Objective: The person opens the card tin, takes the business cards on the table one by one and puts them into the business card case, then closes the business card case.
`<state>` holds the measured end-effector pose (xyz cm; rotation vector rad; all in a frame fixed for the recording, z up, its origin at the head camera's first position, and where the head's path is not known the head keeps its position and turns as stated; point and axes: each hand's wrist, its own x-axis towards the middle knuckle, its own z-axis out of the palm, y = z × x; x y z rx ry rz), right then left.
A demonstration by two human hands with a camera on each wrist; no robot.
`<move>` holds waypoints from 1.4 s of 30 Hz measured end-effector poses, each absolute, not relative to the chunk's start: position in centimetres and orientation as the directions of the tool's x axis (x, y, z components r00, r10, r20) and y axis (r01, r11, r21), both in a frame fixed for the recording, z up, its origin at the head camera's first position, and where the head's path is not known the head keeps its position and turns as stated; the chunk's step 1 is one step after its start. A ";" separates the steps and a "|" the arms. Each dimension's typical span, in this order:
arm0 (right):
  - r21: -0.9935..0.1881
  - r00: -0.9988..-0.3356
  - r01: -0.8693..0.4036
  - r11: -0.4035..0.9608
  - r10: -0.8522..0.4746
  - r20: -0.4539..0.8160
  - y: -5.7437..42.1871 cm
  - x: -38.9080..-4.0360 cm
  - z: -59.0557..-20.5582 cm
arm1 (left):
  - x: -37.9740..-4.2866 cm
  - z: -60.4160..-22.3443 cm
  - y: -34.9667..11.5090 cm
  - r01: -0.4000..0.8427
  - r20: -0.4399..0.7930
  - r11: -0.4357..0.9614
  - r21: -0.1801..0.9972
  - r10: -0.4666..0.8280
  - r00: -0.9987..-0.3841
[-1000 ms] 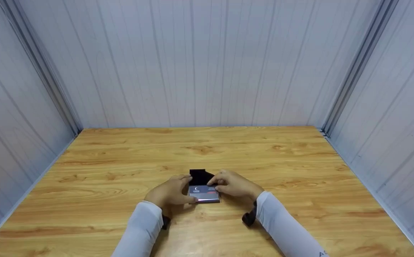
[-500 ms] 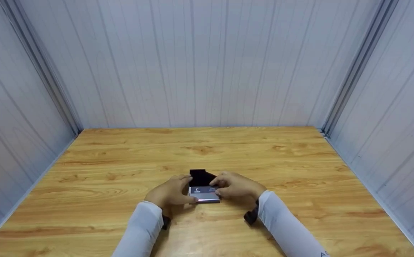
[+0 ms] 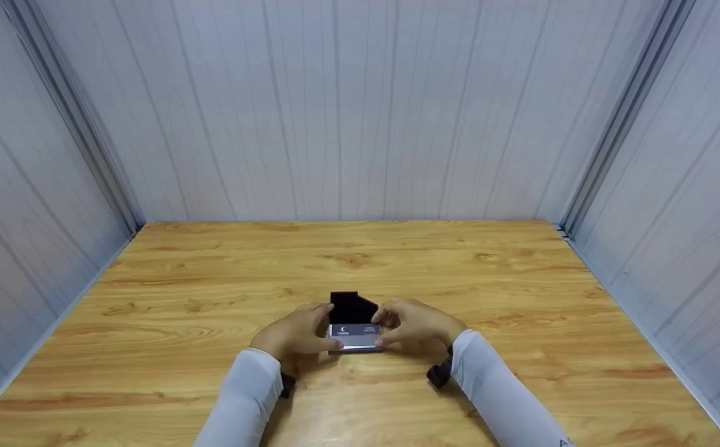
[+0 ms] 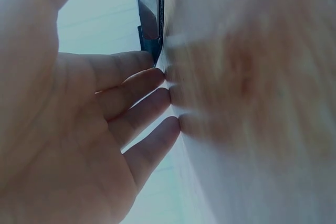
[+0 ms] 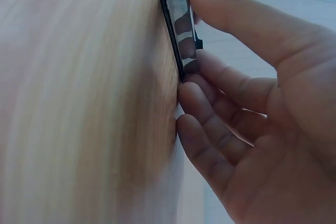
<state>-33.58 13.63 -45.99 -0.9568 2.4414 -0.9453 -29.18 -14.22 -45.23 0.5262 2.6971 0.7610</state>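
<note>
A small flat card case lies on the table, its black flap folded back. On its grey-silver face are a small crescent logo and pale print too small to read. My left hand holds the case's left side, thumb at the near corner and index finger at the far one. In the left wrist view, the other fingertips rest on the tabletop. My right hand holds the right side between thumb and index finger. The right wrist view shows the case's shiny side over a thin black base.
Wood-grain tabletop surrounds the case and both hands. Pale panelled walls enclose the table at the back and both sides. A dark wrist camera sits under the right sleeve.
My right hand has slid rightward, its fingers moving from the grey face to the case's right edge. More of the printed face and black flap shows. The left hand has hardly moved.
</note>
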 end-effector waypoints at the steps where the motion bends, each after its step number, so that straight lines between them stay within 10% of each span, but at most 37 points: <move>1: -0.698 -0.711 -0.460 0.549 -0.699 -0.081 13.6 -33.6 -46.0 | -29.2 -45.2 -14.2 0.266 -0.172 0.792 0.549 0.419 -0.891; 42: -0.774 -0.762 -0.347 0.530 -0.640 -0.098 13.6 -33.5 -46.0 | -30.6 -46.2 -13.5 0.092 0.006 0.435 0.896 0.194 -0.981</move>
